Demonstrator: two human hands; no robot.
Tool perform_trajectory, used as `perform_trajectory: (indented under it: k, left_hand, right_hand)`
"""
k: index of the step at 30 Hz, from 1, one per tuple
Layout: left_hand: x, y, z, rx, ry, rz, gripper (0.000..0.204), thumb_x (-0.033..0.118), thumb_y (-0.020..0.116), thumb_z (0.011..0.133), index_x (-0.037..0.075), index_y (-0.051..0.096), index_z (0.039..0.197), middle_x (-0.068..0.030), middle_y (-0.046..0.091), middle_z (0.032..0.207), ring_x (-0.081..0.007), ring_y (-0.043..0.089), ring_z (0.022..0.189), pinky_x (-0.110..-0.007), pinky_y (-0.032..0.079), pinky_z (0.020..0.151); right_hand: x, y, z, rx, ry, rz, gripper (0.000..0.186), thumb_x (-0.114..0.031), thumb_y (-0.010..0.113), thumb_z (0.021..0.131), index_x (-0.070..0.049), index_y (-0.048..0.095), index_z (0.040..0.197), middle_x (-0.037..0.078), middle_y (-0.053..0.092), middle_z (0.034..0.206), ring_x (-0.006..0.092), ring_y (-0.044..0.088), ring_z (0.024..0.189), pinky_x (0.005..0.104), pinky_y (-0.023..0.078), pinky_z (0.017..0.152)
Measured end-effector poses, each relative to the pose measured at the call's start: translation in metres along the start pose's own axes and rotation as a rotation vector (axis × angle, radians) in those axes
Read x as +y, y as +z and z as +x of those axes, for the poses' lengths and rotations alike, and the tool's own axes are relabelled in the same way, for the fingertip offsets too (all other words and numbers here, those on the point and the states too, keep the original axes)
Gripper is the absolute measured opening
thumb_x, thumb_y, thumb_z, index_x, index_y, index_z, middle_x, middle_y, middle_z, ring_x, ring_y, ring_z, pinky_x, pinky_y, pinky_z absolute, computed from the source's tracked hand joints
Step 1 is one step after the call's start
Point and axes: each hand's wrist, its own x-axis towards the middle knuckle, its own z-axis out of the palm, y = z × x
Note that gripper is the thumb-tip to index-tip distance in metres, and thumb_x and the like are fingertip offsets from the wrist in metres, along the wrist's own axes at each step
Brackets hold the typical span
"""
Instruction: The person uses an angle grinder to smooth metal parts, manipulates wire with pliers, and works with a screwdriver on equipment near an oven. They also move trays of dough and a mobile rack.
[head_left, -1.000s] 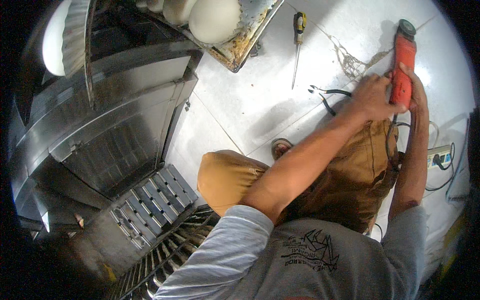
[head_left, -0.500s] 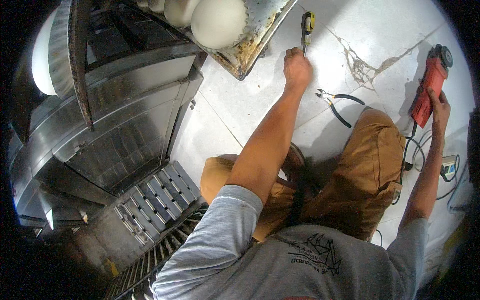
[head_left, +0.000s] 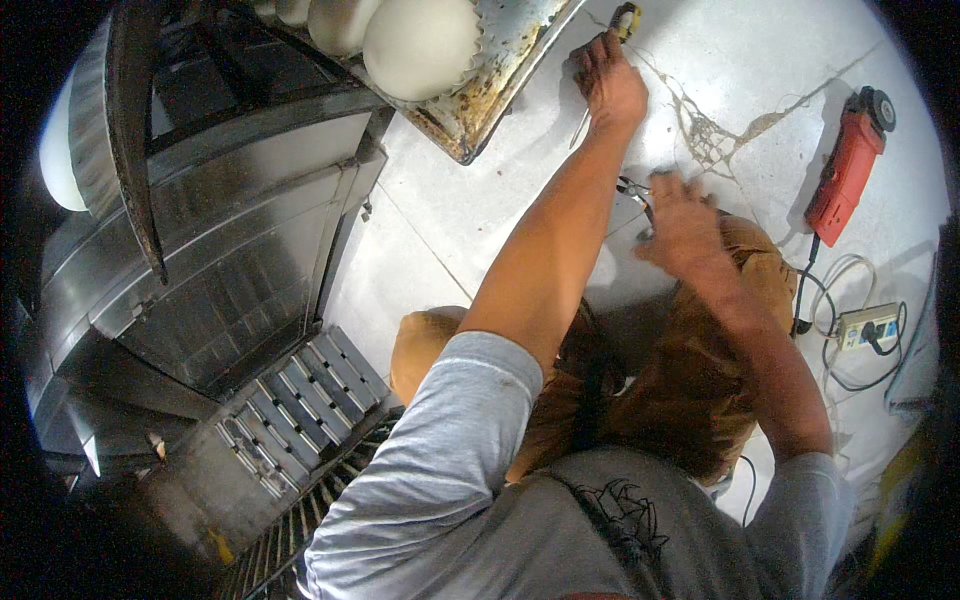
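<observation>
My left hand is closed around a screwdriver with a yellow and black handle. Its thin metal shaft sticks out below the fingers, close to the wrist. My right hand, somewhat blurred, is over a pair of diagonal cutting pliers on the floor. Its fingers are spread and the thumb stands apart; most of the pliers' handles are hidden beneath it. A red angle grinder with a dark disc lies on the floor to the right, touched by neither hand.
The grinder's cord leads toward a power strip with a black plug. Cracked floor tile lies ahead. At upper left, a stained metal tray holds large white rounded objects. Steel equipment and a roller panel stand left.
My right hand has let go of the angle grinder and moved left to the pliers. My left hand has taken hold of the screwdriver, whose shaft now points toward the wrist.
</observation>
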Motion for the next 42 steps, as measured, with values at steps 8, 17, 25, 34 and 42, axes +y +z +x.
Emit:
perform_trajectory:
  k: [8,17,25,34,42]
  left_hand:
    - [0.016,-0.018,0.012,-0.128,0.054,-0.046,0.044,0.009,0.064,0.076,0.0,0.055,0.117,-0.0223,0.058,0.116,-0.0392,0.058,0.107,-0.047,0.043,0.097]
    - [0.012,-0.064,-0.007,-0.135,0.152,-0.212,0.026,0.023,0.069,0.077,0.005,0.063,0.094,-0.0214,0.066,0.091,-0.0418,0.064,0.09,-0.051,0.051,0.079]
    - [0.026,-0.059,-0.005,-0.185,0.197,-0.17,0.025,0.031,0.074,0.078,0.007,0.069,0.083,-0.0187,0.069,0.079,-0.0388,0.068,0.077,-0.048,0.054,0.073]
    - [0.013,-0.062,0.006,-0.252,0.203,-0.066,0.022,0.034,0.073,0.079,0.013,0.072,0.087,-0.016,0.071,0.081,-0.0373,0.069,0.079,-0.047,0.054,0.074]
    - [0.016,-0.066,0.007,-0.236,0.178,-0.078,0.026,0.037,0.073,0.079,0.012,0.072,0.086,-0.0166,0.07,0.081,-0.0385,0.068,0.081,-0.047,0.054,0.074]
  right_hand:
    - [-0.003,0.079,0.036,0.193,-0.117,-0.288,0.043,-0.017,0.064,0.084,-0.002,0.052,0.123,0.019,0.055,0.118,0.0371,0.057,0.107,0.0488,0.053,0.086]
    - [0.029,0.057,0.069,0.175,0.3,0.609,0.044,-0.024,0.063,0.082,0.005,0.054,0.114,0.024,0.064,0.104,0.0397,0.065,0.098,0.0506,0.054,0.087]
    - [0.055,0.015,0.052,0.209,0.549,1.593,0.052,-0.021,0.06,0.085,-0.004,0.046,0.132,0.006,0.057,0.079,0.0145,0.056,0.059,0.0295,0.046,0.046]
    - [0.04,-0.012,0.04,0.195,0.55,1.59,0.065,-0.018,0.056,0.085,-0.015,0.039,0.148,-0.003,0.045,0.082,0.0054,0.035,0.054,0.0224,0.03,0.044]
    - [0.042,-0.009,0.042,0.216,0.55,1.562,0.064,-0.019,0.055,0.085,-0.012,0.04,0.147,-0.003,0.044,0.081,0.0049,0.035,0.054,0.0219,0.029,0.044]
